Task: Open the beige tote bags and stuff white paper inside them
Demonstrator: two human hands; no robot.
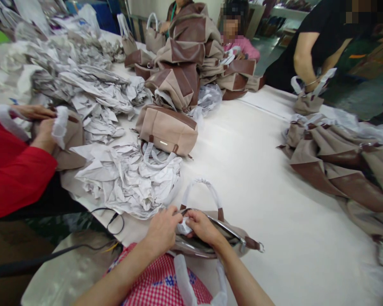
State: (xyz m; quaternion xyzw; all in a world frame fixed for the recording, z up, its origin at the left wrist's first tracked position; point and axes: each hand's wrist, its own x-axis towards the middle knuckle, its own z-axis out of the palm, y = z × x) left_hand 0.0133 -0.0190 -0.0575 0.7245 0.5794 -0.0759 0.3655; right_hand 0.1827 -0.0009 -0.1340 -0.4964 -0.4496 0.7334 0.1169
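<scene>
The beige handbag (210,238) sits open at the table's (261,178) near edge, white paper (184,227) stuffed in its mouth. Plenty of bare tabletop to its right, crumpled paper pile (127,178) crowding the left. Left hand (162,231) and right hand (202,227) both have fingers pinched on that wad.

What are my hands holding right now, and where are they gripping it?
Both the left hand and right hand pinch a wad of white paper at the open mouth of the tan handbag.
</scene>
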